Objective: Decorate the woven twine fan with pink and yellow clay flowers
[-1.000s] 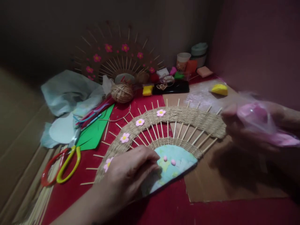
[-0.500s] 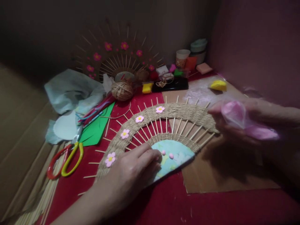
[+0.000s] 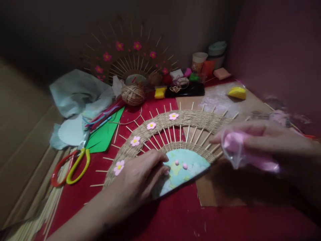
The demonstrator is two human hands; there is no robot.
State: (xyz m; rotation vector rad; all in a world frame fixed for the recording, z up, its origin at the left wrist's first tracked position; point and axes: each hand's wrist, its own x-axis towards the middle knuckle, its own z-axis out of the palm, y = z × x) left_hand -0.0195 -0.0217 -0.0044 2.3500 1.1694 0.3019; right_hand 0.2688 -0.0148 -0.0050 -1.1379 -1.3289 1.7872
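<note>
A half-round woven fan (image 3: 200, 117) with sticks lies before me, pink clay flowers with yellow centres along its left band. Its blue patterned half-circle (image 3: 193, 157) carries two small pink clay balls (image 3: 185, 166). My left hand (image 3: 145, 170) rests over the fan's left part, left of the balls. Its fingers are bent, with thumb and forefinger apart; nothing held shows clearly between them. On the right, my right hand (image 3: 260, 142) is closed around a clear plastic bag of pink clay (image 3: 234, 144), above the fan's right end. Its fingertips are slightly blurred.
Scissors (image 3: 70, 167), green sheet (image 3: 104, 137), and thin sticks (image 3: 47, 207) lie left. Behind are a twine ball (image 3: 132, 94), yellow clay (image 3: 237, 93), black phone-like slab (image 3: 193, 89), paper cup (image 3: 199, 62) and another flowered fan (image 3: 136, 46). Brown cardboard (image 3: 220, 190) lies under the fan's right side.
My right hand has moved left and slightly down with the bag of pink clay. My left hand has drawn back slightly left, and its thumb and forefinger have parted.
</note>
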